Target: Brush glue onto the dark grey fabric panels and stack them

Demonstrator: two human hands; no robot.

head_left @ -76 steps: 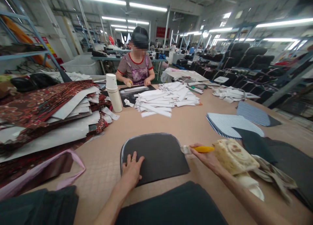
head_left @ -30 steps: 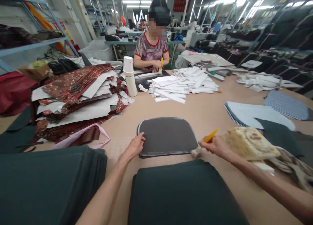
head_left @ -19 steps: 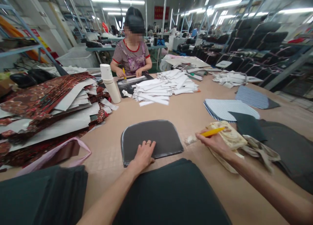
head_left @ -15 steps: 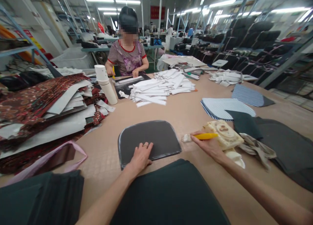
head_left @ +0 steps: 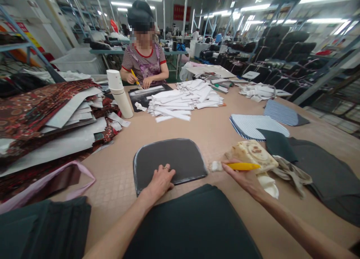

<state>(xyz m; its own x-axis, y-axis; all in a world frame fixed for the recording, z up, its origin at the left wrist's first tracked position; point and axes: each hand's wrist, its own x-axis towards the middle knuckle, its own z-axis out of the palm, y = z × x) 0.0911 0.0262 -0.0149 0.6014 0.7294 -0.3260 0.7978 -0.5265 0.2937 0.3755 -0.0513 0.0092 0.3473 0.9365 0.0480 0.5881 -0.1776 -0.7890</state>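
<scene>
Left hand (head_left: 161,179), spread, has moved from an edge of the panel (head_left: 174,153) onto its face, seemingly steadying it, the right hand (head_left: 244,179) gripping a brush (head_left: 243,166).

The grey panel (head_left: 184,153) looks matt, the yellow brush handle (head_left: 244,166) smooth plastic.
</scene>
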